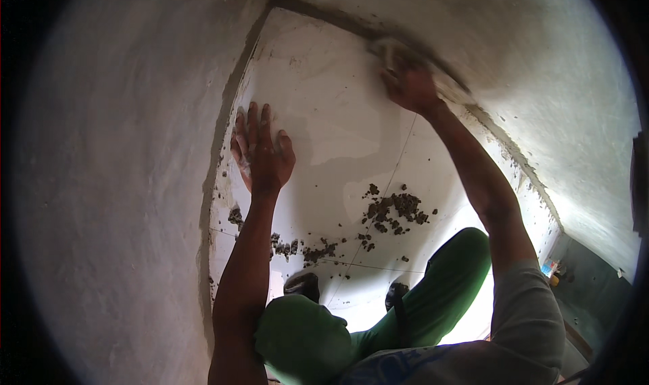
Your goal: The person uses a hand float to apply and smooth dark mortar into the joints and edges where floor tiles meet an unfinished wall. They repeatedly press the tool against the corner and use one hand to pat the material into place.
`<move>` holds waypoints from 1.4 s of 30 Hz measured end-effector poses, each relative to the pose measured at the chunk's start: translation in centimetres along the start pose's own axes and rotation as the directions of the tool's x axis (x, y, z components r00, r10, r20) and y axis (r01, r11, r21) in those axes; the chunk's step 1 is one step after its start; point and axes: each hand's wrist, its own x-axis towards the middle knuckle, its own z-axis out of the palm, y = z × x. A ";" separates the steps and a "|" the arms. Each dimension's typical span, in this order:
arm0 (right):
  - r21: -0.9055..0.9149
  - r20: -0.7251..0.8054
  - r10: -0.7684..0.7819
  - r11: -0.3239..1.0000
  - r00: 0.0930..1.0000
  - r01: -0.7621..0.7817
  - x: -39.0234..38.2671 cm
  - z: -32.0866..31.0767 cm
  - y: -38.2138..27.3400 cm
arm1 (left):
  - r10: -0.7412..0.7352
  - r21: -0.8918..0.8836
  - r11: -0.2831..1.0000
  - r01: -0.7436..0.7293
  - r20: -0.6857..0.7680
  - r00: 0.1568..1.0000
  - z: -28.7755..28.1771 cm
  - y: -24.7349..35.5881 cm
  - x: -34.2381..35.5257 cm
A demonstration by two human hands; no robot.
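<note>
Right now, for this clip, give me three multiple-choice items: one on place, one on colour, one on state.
1. Where does the left hand rest?
A. flat on the white tiled floor
B. on the grey plaster wall
C. on a knee

2. What colour are the person's trousers?
A. blue
B. green
C. white

3. How is the right hand?
A. open in the air
B. in a pocket
C. closed on a blurred tool at the floor's far corner

Answers: 1 A, the fingers are spread on tile. 2 B, both bent legs are green. 3 C, the fingers are curled around it by the wall joint.
</note>
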 end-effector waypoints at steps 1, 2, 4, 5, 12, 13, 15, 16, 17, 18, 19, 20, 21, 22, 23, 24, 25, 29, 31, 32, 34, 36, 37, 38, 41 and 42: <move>-0.017 0.047 -0.028 0.999 0.998 0.029 2.6 0.1 -2.3 | 0.009 0.012 1.000 -0.009 0.007 1.000 -0.1 -0.2 -0.1; -0.035 0.095 -0.052 0.998 0.994 0.056 5.2 -0.1 -4.4 | 0.022 0.021 1.000 -0.022 0.016 1.000 0.0 -0.2 -0.1; -0.031 0.176 0.090 0.996 0.980 -0.086 9.2 1.9 -5.4 | 0.041 0.018 0.999 -0.041 0.005 0.999 0.0 0.3 0.3; -0.021 0.178 0.096 0.995 0.979 -0.094 10.0 1.7 -6.0 | 0.036 0.016 0.999 -0.036 -0.004 0.999 0.1 0.0 0.1; -0.050 0.003 0.033 0.998 0.999 -0.033 0.2 0.0 2.3 | 0.033 0.009 0.999 -0.033 -0.012 0.999 -0.2 -0.1 -0.3; -0.068 -0.047 0.002 0.998 0.999 -0.005 -2.8 -0.4 5.1 | 0.030 0.012 0.999 -0.030 -0.012 0.999 -0.3 0.2 -0.1; -0.048 -0.084 -0.038 0.998 0.996 0.034 -6.4 -2.2 7.4 | 0.003 0.029 1.000 -0.002 -0.014 1.000 -0.1 -0.1 -0.2; -0.013 -0.074 -0.039 0.999 0.996 0.038 -7.1 -3.2 6.8 | 0.000 0.043 0.999 0.000 -0.008 1.000 0.0 -0.1 -0.3; -0.014 -0.083 -0.044 0.999 0.996 0.043 -6.8 -3.3 6.1 | 0.010 0.047 0.999 -0.009 -0.007 1.000 0.1 0.3 -0.1; -0.045 -0.056 -0.013 0.999 0.998 0.010 -6.2 -2.9 4.9 | 0.004 0.049 0.999 -0.004 -0.012 1.000 0.0 0.3 -0.1; -0.075 -0.031 0.019 0.997 0.999 -0.021 -5.2 -2.3 3.6 | 0.000 0.032 0.999 0.000 0.001 1.000 -0.2 0.2 -0.3; -0.098 0.126 0.053 0.994 0.991 -0.041 -2.5 -2.5 0.8 | -0.005 0.017 1.000 0.004 0.009 1.000 -0.5 -0.1 -0.3; -0.125 0.279 0.094 0.990 0.956 -0.061 0.4 -2.3 -2.5 | -0.008 0.023 1.000 0.008 0.002 1.000 -0.5 -0.2 -0.2; -0.123 0.283 0.051 0.992 0.958 -0.017 2.8 0.0 -4.0 | -0.007 -0.006 1.000 0.007 0.013 1.000 -0.6 -0.1 -0.1; -0.118 0.290 0.006 0.993 0.957 0.029 5.5 2.5 -5.4 | -0.008 -0.033 0.999 0.009 0.027 1.000 -0.7 -0.1 0.0; -0.066 0.275 0.011 0.998 0.961 0.007 8.4 2.8 -7.9 | -0.015 -0.026 1.000 0.016 0.030 0.999 -0.5 -0.3 0.0; -0.010 0.259 0.015 1.000 0.966 -0.012 11.4 2.5 -10.2 | -0.024 -0.019 1.000 0.025 0.031 0.999 -0.5 -0.5 -0.1; 0.057 0.114 0.026 0.998 0.993 -0.032 17.3 3.7 -10.7 | -0.017 -0.039 0.999 0.019 0.049 0.999 -0.4 0.0 0.1; 0.028 0.147 0.073 0.997 0.986 -0.078 17.5 2.5 -10.7 | -0.024 -0.026 0.999 0.025 0.049 0.999 -0.4 -0.5 0.0; 0.002 0.120 0.068 0.998 0.990 -0.068 16.2 2.6 -9.8 | -0.024 -0.024 0.999 0.025 0.046 0.999 -0.4 -0.6 -0.1; -0.049 0.237 0.119 0.993 0.964 -0.110 12.3 2.1 -7.3 | -0.038 -0.043 0.998 0.040 0.045 0.998 -0.5 -1.1 -0.5; -0.097 0.111 0.084 0.993 0.990 -0.073 5.9 1.2 -2.1 | -0.040 -0.081 0.996 0.042 0.034 0.999 -0.5 -0.6 0.1; -0.132 -0.148 -0.040 0.991 0.988 0.020 2.4 1.2 0.9 | -0.022 -0.081 0.996 0.024 0.026 0.999 -0.5 0.1 0.5; -0.081 -0.109 0.000 0.997 0.994 -0.009 0.8 0.0 1.4 | -0.016 -0.069 0.997 0.018 0.029 0.999 -0.4 0.1 0.3; -0.051 -0.020 0.050 0.997 0.999 -0.051 1.6 -1.0 -0.9 | -0.032 -0.079 0.996 0.034 0.025 0.999 -0.3 -0.5 -0.1; -0.076 0.031 0.067 0.995 0.997 -0.064 2.9 -1.0 -2.5 | -0.030 -0.077 0.997 0.031 0.017 0.999 -0.5 -0.5 0.0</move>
